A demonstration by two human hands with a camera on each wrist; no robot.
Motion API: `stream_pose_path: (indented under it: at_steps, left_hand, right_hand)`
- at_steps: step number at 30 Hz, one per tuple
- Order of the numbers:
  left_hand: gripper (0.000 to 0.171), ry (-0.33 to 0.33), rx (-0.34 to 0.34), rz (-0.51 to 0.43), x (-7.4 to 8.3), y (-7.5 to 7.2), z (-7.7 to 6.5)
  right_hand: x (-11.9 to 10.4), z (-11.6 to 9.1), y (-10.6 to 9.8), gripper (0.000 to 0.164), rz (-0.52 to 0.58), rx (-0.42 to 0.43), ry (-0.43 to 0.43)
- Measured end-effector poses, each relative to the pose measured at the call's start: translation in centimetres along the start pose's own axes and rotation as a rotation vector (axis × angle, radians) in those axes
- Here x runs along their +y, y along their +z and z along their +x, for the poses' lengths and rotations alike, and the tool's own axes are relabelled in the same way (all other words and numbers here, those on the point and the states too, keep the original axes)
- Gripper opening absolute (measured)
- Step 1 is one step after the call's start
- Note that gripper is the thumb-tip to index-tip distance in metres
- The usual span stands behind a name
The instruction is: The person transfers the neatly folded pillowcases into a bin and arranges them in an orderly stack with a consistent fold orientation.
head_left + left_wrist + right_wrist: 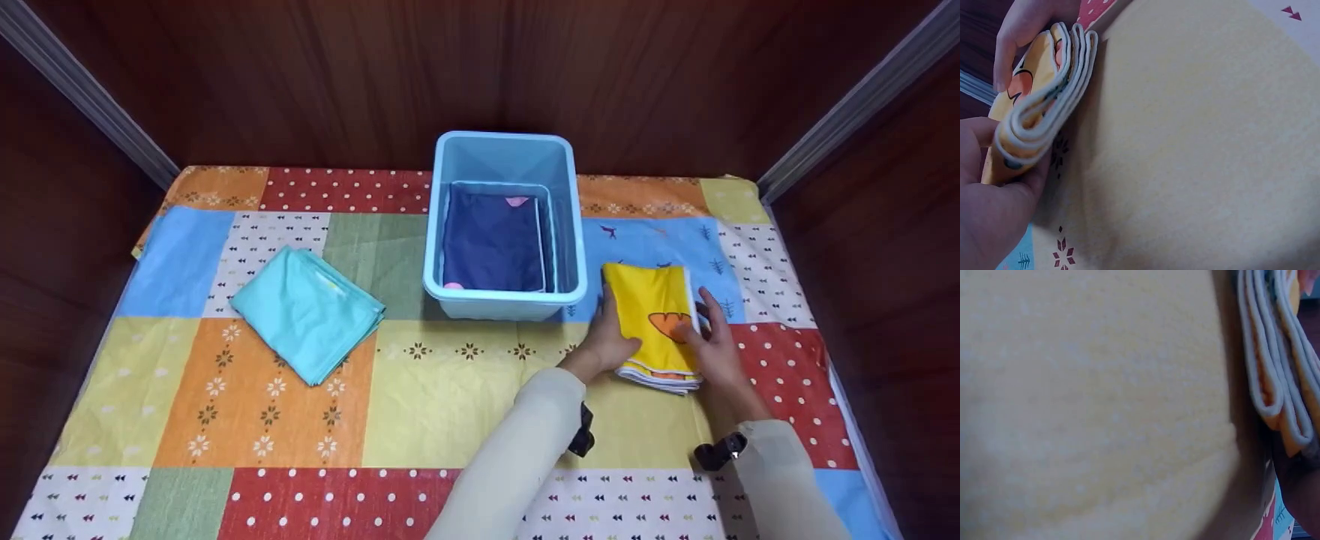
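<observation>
A folded yellow cloth (645, 292) with white edging and an orange print lies at the right of the table. My left hand (607, 339) grips its left side, the thumb over the top near the front corner. On the opposite side my right hand (718, 351) holds it, thumb on the orange print and fingers by the right edge. In the left wrist view, the cloth's stacked layers (1044, 124) show white rims between both hands. The right wrist view catches the layers' ends (1275, 377) with part of the right hand (1303, 492) beneath them.
A light blue plastic basket (430, 225) stands at the back middle, with a folded navy cloth (491, 244) inside. To the left lies a folded turquoise cloth (304, 315). Brown panels (337, 82) wall the patchwork-covered table (435, 405) at the back and sides.
</observation>
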State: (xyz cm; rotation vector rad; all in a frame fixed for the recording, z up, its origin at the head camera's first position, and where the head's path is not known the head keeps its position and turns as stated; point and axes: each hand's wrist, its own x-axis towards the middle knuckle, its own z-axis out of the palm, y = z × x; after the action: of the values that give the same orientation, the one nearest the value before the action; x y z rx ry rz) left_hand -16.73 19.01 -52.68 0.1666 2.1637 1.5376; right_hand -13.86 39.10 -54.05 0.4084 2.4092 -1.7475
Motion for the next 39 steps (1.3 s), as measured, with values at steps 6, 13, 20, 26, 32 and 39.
stream_pose_path:
  at_steps: [6,13,20,26,32,39]
  left_hand:
    - [0.102,0.031,0.009,0.081,0.04,0.29,-0.37]
    - [0.087,-0.019,-0.015,0.121,-0.12,0.43,-0.39]
    - [0.076,-0.053,-0.009,0.113,-0.44,0.56,-0.10]
    - [0.075,-0.066,-0.019,0.098,-0.37,0.67,-0.12]
    - [0.075,-0.016,-0.007,0.075,-0.41,0.56,-0.25]
    - [0.074,-0.021,-0.011,0.047,-0.01,0.57,-0.32]
  right_hand:
    - [0.65,-0.04,0.00,0.076,-0.077,-0.063,-0.125]
    - [0.86,-0.05,-0.37,0.080,-0.145,-0.184,-0.103]
    - [0.94,-0.06,-0.31,0.073,-0.162,-0.220,-0.105]
    - [1.06,-0.10,-0.41,0.067,-0.090,-0.204,-0.092]
    - [1.02,0.05,-0.48,0.065,-0.133,-0.197,-0.078]
    - [0.88,0.08,-0.58,0.060,-0.128,-0.179,-0.070]
